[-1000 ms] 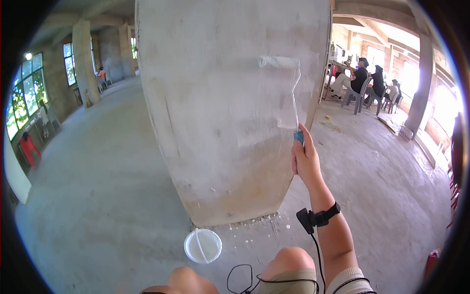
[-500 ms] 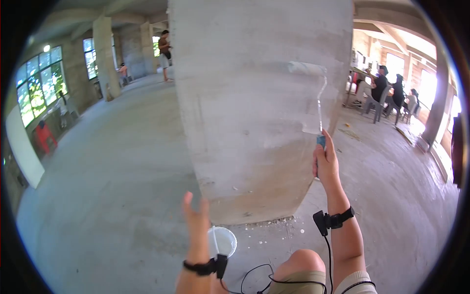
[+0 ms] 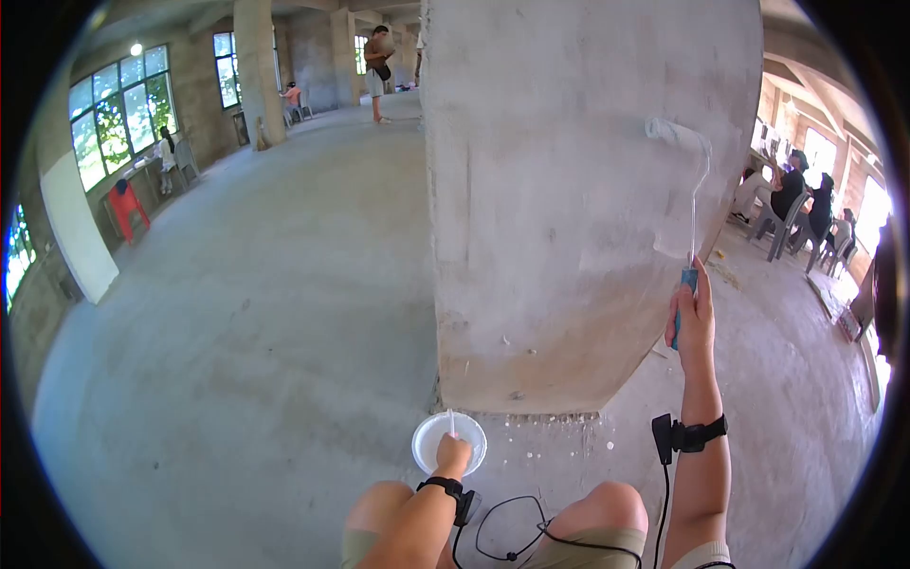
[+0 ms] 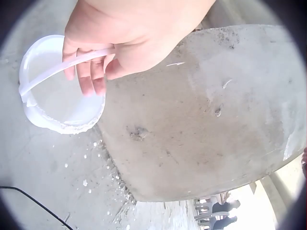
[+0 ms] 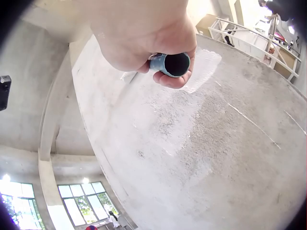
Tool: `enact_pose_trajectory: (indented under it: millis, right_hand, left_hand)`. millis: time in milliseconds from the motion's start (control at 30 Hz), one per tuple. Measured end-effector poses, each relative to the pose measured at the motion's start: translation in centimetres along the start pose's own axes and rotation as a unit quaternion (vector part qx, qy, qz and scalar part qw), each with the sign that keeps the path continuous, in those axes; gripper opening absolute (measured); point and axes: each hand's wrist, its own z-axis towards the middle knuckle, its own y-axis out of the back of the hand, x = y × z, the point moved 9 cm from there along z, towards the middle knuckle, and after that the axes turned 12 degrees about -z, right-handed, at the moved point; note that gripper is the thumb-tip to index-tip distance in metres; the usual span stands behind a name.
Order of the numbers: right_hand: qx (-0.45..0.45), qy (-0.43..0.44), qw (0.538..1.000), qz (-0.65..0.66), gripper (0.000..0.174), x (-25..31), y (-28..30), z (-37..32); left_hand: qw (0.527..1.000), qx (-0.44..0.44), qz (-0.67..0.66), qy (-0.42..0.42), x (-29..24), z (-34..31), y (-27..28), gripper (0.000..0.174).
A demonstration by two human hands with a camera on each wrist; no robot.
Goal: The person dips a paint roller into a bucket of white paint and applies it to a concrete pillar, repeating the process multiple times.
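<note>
My right hand grips the blue handle of a paint roller, whose white roller sleeve lies against the upper right of a concrete pillar. In the right wrist view the hollow end of that handle points at the camera. My left hand is over a white plastic bucket at the pillar's foot. Its fingers curl loosely under the bucket's thin white handle, which runs across them to the thumb. Pale paint is inside the bucket.
White paint drips dot the floor along the pillar's base. A black cable loops between my knees. People sit on chairs at the right; one person stands far back left, beyond a red stool.
My left hand has come into view and lowered onto the bucket's handle. The head view has turned left, so the pillar sits further right. The roller stays at about the same spot on the pillar.
</note>
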Motion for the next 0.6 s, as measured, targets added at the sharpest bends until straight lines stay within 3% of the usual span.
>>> enact_pose_trajectory:
  millis: [33, 100, 133, 200, 267, 300, 333, 500, 600]
  right_hand:
    - [-0.001, -0.007, 1.000, -0.002, 0.044, -0.2, -0.2, 0.0]
    - [-0.016, -0.061, 0.998, 0.015, 0.044, -0.5, -0.1, -0.2]
    - [-0.019, -0.077, 0.997, -0.010, 0.042, -0.3, 0.2, -0.5]
    - [-0.048, -0.061, 0.992, -0.101, 0.042, -0.8, 0.2, -1.2]
    - [-0.047, -0.023, 0.993, -0.103, 0.043, -4.1, -0.9, -2.3]
    - [-0.059, -0.025, 0.992, -0.111, 0.043, -4.9, -0.8, -3.2]
    - [-0.042, -0.028, 0.992, -0.112, 0.044, -5.5, -1.3, -4.0]
    - [0.005, -0.084, 0.991, -0.108, 0.043, -3.0, -0.9, -3.8]
    - [-0.037, 0.005, 0.993, -0.116, 0.041, 1.8, 1.6, 1.0]
  left_hand:
    - [1.000, 0.003, 0.006, 0.004, 0.7, 0.2, 0.2, 0.041]
    - [0.997, -0.006, -0.009, -0.074, -1.9, 0.3, 0.7, 0.034]
    - [0.995, -0.079, -0.042, -0.050, -2.5, -0.5, 1.7, 0.038]
    - [0.991, -0.081, -0.016, -0.105, -4.0, -0.4, 2.0, 0.041]
    - [0.989, -0.076, -0.114, -0.063, -0.8, 2.2, 1.1, 0.040]
    - [0.982, -0.050, -0.184, 0.004, -4.5, -2.1, 1.9, 0.036]
    - [0.974, -0.034, -0.224, 0.015, -3.7, -1.0, 1.1, 0.033]
    - [0.952, 0.025, -0.295, 0.071, -5.4, -1.4, 0.7, 0.022]
    - [0.935, 0.092, -0.327, 0.101, -7.7, -3.4, -0.1, 0.018]
